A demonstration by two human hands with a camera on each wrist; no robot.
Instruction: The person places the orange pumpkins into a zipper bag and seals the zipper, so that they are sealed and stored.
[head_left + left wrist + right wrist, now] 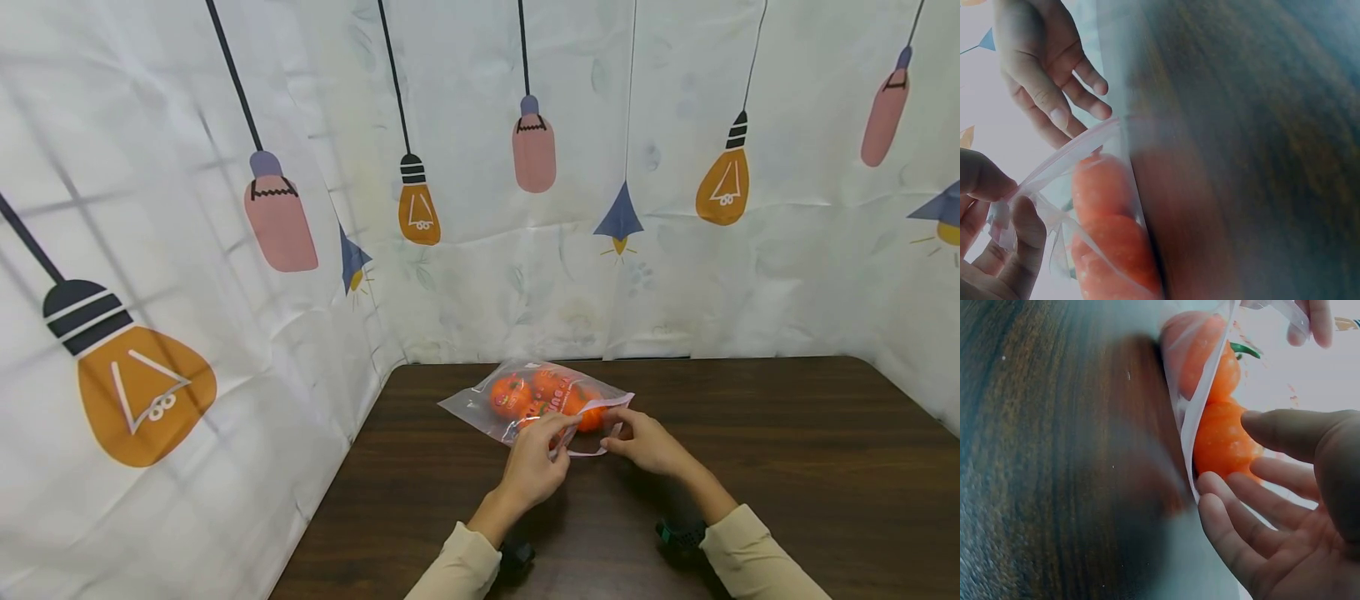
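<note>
A clear plastic zip bag (480, 404) with red print and a pale pink edge lies on the table, its mouth toward the person. Inside are several round orange fruits (512, 396), one showing a green stem; their exact kind is unclear. At the near left of the mouth, my left hand (536, 467) pinches the bag's edge between thumb and fingers, as the left wrist view shows. My right hand (1285, 506) is at the mouth's other end, fingers loosely bent and spread. Its fingertips are at the pink edge (1079, 142); whether they touch it I cannot tell.
The dark brown wooden table (787, 467) extends to both sides and toward the person. Behind it and along the left hangs a white curtain (480, 283) printed with lamps. Dark bands sit at both wrists, by the cream sleeves (757, 554).
</note>
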